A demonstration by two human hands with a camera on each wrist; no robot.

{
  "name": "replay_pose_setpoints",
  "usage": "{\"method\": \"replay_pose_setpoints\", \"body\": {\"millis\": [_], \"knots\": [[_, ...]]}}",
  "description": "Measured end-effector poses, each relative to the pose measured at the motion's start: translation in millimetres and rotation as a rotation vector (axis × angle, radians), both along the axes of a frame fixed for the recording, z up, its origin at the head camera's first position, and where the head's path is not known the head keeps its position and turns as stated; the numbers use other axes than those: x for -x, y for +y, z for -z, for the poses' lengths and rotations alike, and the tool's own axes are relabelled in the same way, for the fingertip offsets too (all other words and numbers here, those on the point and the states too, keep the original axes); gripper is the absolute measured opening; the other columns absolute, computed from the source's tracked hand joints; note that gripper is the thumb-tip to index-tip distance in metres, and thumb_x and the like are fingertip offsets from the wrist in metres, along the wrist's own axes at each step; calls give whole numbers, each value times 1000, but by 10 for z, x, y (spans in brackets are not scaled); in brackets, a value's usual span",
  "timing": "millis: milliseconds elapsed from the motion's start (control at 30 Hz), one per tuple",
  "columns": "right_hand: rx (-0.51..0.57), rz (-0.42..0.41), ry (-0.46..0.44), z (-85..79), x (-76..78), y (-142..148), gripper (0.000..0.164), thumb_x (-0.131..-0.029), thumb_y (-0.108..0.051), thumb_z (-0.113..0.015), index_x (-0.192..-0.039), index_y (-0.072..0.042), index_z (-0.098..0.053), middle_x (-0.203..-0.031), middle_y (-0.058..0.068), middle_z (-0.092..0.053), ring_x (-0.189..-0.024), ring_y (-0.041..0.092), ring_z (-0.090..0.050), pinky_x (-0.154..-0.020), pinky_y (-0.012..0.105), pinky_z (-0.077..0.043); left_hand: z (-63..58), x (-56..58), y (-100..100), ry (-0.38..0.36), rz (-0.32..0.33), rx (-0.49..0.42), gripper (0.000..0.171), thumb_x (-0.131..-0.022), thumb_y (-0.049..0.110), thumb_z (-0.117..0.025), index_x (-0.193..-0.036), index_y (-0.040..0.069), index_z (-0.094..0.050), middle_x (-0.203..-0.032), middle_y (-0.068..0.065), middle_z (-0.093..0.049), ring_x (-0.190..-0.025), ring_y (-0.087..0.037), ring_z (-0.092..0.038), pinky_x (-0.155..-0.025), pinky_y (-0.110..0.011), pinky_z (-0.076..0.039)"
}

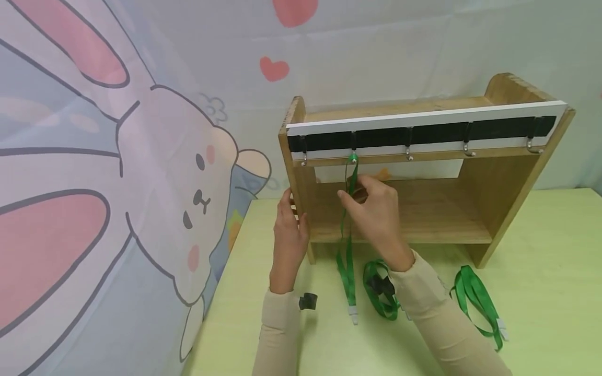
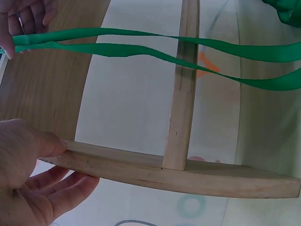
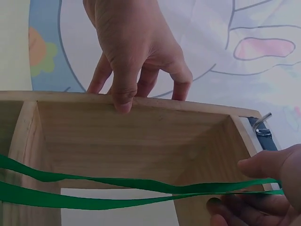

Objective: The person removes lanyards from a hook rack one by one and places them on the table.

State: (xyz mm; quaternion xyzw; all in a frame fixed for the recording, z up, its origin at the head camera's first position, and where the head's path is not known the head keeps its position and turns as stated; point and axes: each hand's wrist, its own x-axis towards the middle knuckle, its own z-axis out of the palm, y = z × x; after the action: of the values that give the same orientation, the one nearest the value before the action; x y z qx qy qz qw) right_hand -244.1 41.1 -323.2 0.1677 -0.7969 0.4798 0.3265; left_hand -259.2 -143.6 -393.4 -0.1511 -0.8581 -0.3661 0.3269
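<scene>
In the head view, a green lanyard (image 1: 349, 261) hangs from the second hook from the left on a wooden shelf (image 1: 400, 237). My right hand (image 1: 378, 214) is right at the lanyard's upper part, thumb and fingers on either side of the strap and spread apart. The right wrist view shows a gap between that thumb (image 3: 263, 164) and the strap (image 3: 155, 184). My left hand (image 1: 289, 237) grips the shelf's left side panel (image 2: 127, 167), thumb on the inner face and fingers outside.
Two more green lanyards, one coiled (image 1: 376, 292) and one looped (image 1: 477, 303), lie on the pale yellow-green table (image 1: 555, 250). A white rail with a black strip (image 1: 437, 133) carries several metal hooks along the shelf's top front. A printed cloth (image 1: 178, 156) hangs behind.
</scene>
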Motion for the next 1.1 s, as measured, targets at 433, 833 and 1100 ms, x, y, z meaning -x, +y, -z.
{"method": "replay_pose_setpoints", "body": {"millis": [433,833,1100], "knots": [[-84,72,101,-63,27,-9,19,-92,-2,-66,-73,2,-68,-66,12,-69,-56,24,-65,-51,38,-51,17,19,7,15,7,-8,60,-98,-5,-59,-148,-2,-26,-121,-26,-51,-99,-37,-63,-73,-40,-61],[-77,59,155,-168,-96,31,25,-92,2,-64,-68,1,-65,-60,11,-66,-52,23,-63,-48,31,-46,17,16,2,15,6,-5,60,-98,-5,-59,-148,0,-25,-121,-26,-51,-98,-37,-63,-74,-41,-61],[-64,-33,108,-97,-215,30,14,-92,-1,-68,-80,1,-73,-66,7,-68,-54,16,-59,-50,22,-42,25,27,-3,39,11,-2,58,-99,-6,-58,-147,-3,-26,-118,-27,-51,-97,-37,-63,-73,-41,-61]]}}
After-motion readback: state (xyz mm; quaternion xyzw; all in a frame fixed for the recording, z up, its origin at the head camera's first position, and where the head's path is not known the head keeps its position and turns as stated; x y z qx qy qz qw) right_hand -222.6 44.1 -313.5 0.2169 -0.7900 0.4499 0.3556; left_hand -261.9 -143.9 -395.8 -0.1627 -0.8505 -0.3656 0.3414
